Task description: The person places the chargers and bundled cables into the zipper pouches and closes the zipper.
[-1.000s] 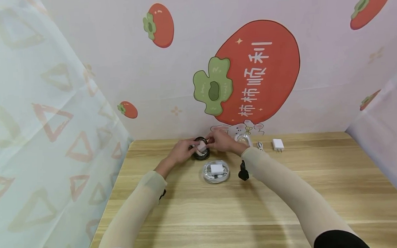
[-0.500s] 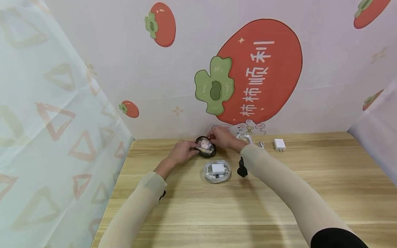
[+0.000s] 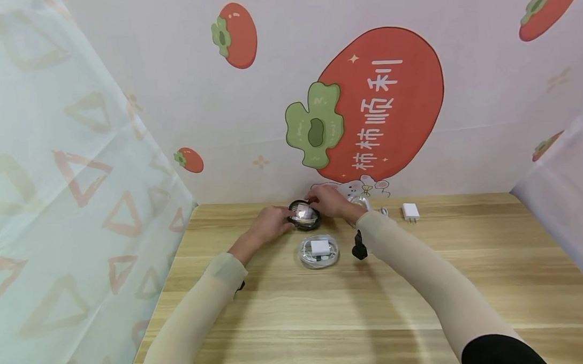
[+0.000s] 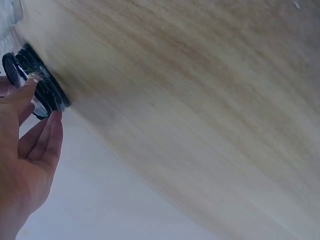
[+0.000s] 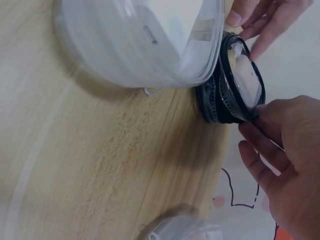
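Note:
At the back of the table, both hands hold a small round black zip pouch [image 3: 304, 215] with a clear top. In the right wrist view, two rows of zipper teeth [image 5: 220, 102] show along its side, and something pale lies under the clear top. My left hand [image 3: 270, 224] grips the pouch's left side, thumb over the top and fingers beneath, seen in the left wrist view. My right hand [image 3: 328, 202] pinches the opposite rim between thumb and fingers. Just in front stands a clear round case [image 3: 305, 261] containing a white charger and coiled cable.
Partly behind the right wrist is another clear case [image 3: 361, 202]. Farther right lie a small white cable [image 3: 383, 211] and a white plug charger [image 3: 410, 211]. A printed cloth backdrop [image 3: 250, 114] rises right behind the wooden table's [image 3: 296, 321] back edge.
The pouch has shifted slightly to the right and turned a little between the hands, both of which keep contact with it. The clear case in front stays where it was.

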The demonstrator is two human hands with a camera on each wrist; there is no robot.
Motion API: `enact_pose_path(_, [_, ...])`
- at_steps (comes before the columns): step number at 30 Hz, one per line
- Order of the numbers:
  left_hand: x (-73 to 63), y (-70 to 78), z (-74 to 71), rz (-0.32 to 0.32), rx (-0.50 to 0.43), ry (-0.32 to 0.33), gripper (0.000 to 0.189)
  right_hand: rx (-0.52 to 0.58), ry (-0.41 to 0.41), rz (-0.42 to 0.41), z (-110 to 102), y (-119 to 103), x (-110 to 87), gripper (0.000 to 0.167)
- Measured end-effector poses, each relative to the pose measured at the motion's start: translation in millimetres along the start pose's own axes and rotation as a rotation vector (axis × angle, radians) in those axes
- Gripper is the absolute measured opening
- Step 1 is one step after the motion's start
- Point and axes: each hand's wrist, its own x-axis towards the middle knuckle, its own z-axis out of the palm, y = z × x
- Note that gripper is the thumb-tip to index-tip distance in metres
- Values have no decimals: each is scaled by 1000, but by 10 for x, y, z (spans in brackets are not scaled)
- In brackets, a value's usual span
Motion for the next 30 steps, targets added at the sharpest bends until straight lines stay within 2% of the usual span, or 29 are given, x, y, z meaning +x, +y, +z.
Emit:
enact_pose_path(5, [24,5,-9,24,15,15,50,-18,16,-18,-46,-8,-85,22])
enact_pose_path(11, [83,4,-39,53,-20,-62,70,-18,10,-47,-69,6,-189,21])
enact_pose_path(17, [134,2,-52,97,-21,-148,70,-8,3,-29,-33,42,-282,24])
enact_pose_path(23, [174,4,-61,77,-67,-213,71,25,-9,16,8,40,-332,22])
enact_pose_path(30, [193,21,-65,52,-109,-256,66,30,-5,24,27,70,-330,22])
